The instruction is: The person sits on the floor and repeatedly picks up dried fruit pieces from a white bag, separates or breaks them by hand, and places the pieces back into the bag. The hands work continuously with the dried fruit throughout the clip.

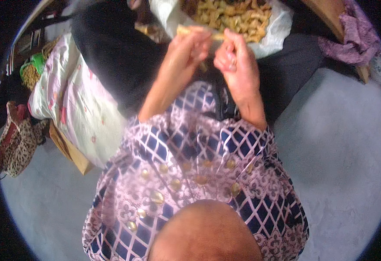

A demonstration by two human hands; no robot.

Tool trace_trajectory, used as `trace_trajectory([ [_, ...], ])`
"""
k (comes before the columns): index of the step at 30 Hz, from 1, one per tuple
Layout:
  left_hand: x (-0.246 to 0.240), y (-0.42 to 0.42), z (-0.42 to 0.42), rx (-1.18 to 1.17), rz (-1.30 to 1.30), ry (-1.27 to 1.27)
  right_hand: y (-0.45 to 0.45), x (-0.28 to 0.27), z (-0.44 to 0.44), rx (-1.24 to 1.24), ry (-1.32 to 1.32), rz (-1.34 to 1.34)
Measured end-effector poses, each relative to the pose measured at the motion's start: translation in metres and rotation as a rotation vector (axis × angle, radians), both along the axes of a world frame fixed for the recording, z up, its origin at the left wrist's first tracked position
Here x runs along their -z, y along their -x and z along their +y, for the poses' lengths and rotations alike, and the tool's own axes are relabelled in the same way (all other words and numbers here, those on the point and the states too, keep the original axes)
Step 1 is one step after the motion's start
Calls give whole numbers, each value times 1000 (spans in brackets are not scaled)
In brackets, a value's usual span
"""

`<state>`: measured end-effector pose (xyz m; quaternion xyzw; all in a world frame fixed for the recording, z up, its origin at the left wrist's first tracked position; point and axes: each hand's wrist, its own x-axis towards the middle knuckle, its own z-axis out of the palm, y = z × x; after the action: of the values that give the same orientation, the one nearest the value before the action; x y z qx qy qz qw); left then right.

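My left hand (190, 49) grips one end of a thin, pale yellow strip (217, 36), which spans the gap between my hands. Fingers curled, my right hand (234, 53) pinches the strip's other end between thumb and forefinger. What the strip is made of cannot be told. Just beyond both hands lies a heap of small yellow-brown pieces (233, 18) of dried-looking food on a white plastic sheet or sack (280, 27). A small bit hangs below my left hand, too blurred to name.
To the left are a white cloth with pink marks (79, 107), a green bag with grain-like contents (30, 76), a spotted cloth (19, 146) and a cardboard piece (71, 151). At the right, a purple cloth (357, 42) hangs over a wooden leg (362, 73).
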<state>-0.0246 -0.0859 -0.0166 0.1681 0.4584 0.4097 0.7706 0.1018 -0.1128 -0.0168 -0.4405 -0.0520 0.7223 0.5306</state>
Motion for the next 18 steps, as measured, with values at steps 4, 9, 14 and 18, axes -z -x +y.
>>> trace_trajectory([
  [4, -10, 2, 21, 121, 73, -70, -16, -12, 19, -127, -166, -384],
  [9, -53, -16, 94, 196, 216, -502, -57, -48, 86, -38, -530, -698],
  [14, -77, -46, 166, 228, 235, -819, -89, -67, 156, 173, -805, -809],
  [18, -56, -43, 186, 153, 180, -820, -84, -57, 168, 219, -788, -943],
])
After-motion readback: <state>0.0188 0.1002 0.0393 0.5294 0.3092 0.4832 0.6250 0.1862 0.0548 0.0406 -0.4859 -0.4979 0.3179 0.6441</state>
